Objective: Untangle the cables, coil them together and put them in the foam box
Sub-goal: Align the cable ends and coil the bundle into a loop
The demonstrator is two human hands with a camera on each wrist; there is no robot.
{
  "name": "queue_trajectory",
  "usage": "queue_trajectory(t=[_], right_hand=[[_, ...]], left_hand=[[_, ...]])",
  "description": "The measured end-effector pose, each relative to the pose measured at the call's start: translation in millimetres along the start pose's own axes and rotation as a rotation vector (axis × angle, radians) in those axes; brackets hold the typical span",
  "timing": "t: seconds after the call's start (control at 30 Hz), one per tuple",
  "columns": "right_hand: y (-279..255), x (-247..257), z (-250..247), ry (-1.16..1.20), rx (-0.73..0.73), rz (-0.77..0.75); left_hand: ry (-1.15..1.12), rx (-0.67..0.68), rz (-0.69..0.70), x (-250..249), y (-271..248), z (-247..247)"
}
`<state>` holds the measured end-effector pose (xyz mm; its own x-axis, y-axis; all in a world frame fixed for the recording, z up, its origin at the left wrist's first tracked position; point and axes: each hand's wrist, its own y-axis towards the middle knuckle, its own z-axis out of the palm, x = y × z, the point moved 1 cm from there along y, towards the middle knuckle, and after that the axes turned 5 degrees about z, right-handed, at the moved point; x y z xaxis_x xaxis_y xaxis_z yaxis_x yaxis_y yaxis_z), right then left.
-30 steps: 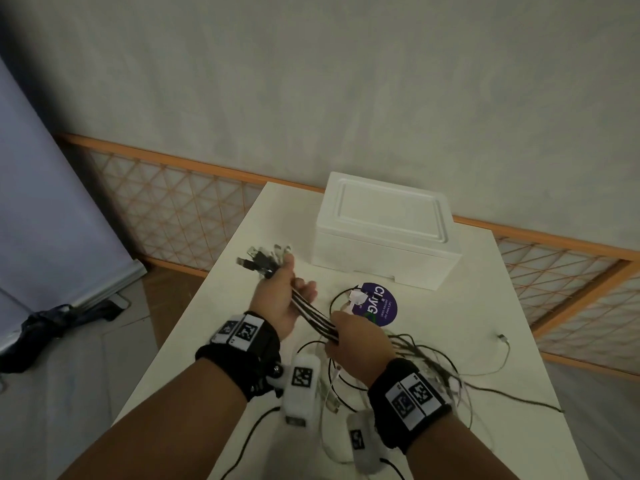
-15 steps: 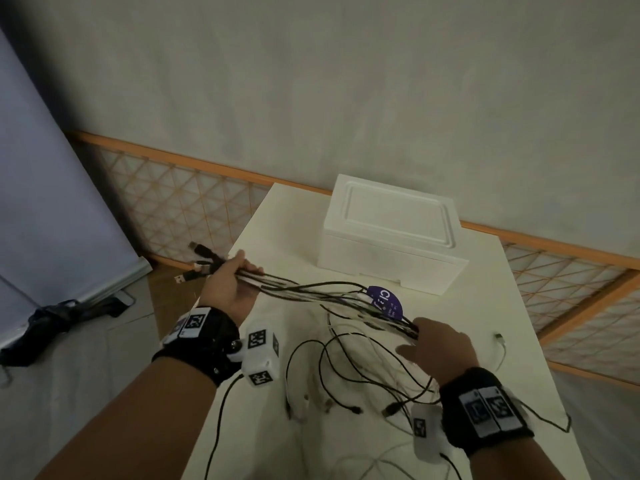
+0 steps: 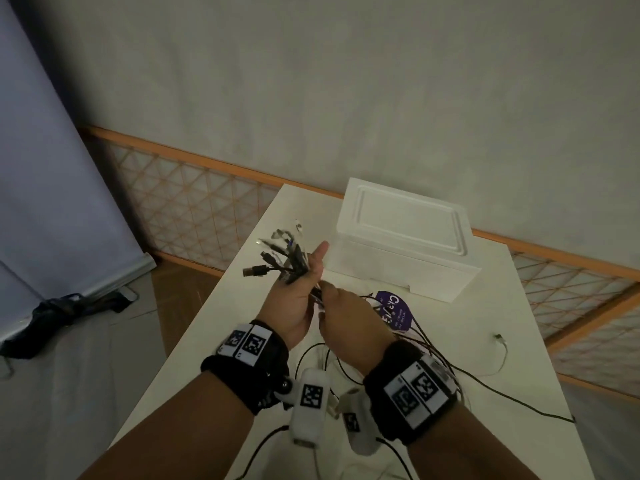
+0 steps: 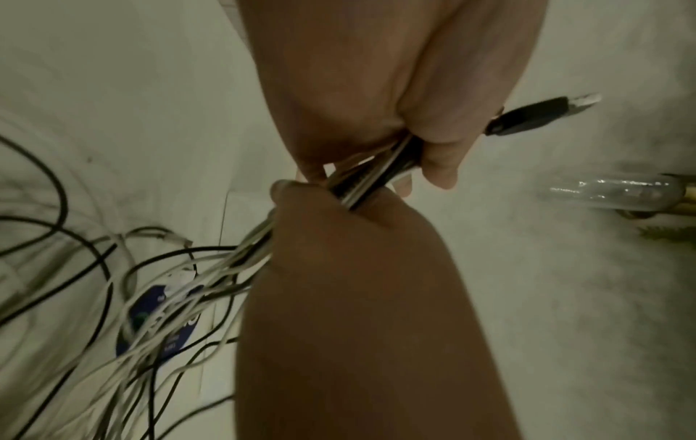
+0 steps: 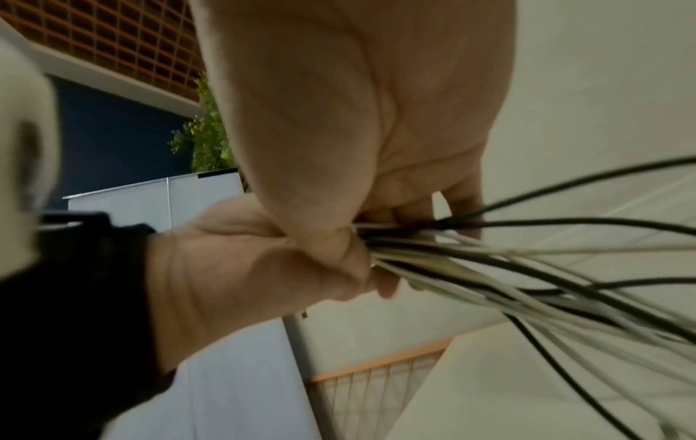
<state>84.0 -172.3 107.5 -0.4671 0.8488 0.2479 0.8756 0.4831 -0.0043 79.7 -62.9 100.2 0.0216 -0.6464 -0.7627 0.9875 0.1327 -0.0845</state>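
Several black and white cables trail in loose loops over the white table. Their plug ends fan out up and to the left from my left hand, which grips the gathered bundle. My right hand grips the same bundle just behind the left, and the two hands touch. A black USB plug sticks out past the left fingers. The white foam box stands at the back of the table with its lid on.
A round purple label lies among the cables in front of the box. One white cable with a plug lies apart near the right edge. A lattice fence runs behind the table. On the floor at left lies a dark bag.
Half a second ago my hands were spread wide, the bundle stretched between them. Now both have come back together over the middle of the table, the right gripping next to the left.
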Motion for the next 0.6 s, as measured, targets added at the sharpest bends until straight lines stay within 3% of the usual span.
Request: queue_trajectory(t=[0.17, 0.23, 0.3, 0.37, 0.4, 0.47, 0.53, 0.6], right_hand=[[4, 7, 9, 0.078, 0.041, -0.094], [3, 6, 4, 0.135, 0.109, -0.064], [1, -2, -11, 0.243, 0.134, 0.056], [2, -9, -27, 0.51, 0.021, 0.244], [4, -11, -32, 0.683, -0.023, 0.312], [7, -2, -37, 0.899, 0.023, 0.365], [7, 14, -31, 0.797, 0.109, 0.285], [8, 25, -24, 0.61, 0.027, 0.223]], left_hand=[[0.114, 0.033, -0.109, -5, 5, -14], [0.094, -0.018, -0.132, -3, 6, -19], [0.027, -0.091, -0.102, -1, 5, -23], [0.007, -0.138, -0.087, 1, 4, -27], [0.068, -0.143, -0.079, 3, 4, -30], [0.313, -0.112, -0.048, 8, -1, -31], [0.505, -0.023, -0.008, 7, -7, -25], [0.55, 0.1, 0.033, 8, -11, -19]])
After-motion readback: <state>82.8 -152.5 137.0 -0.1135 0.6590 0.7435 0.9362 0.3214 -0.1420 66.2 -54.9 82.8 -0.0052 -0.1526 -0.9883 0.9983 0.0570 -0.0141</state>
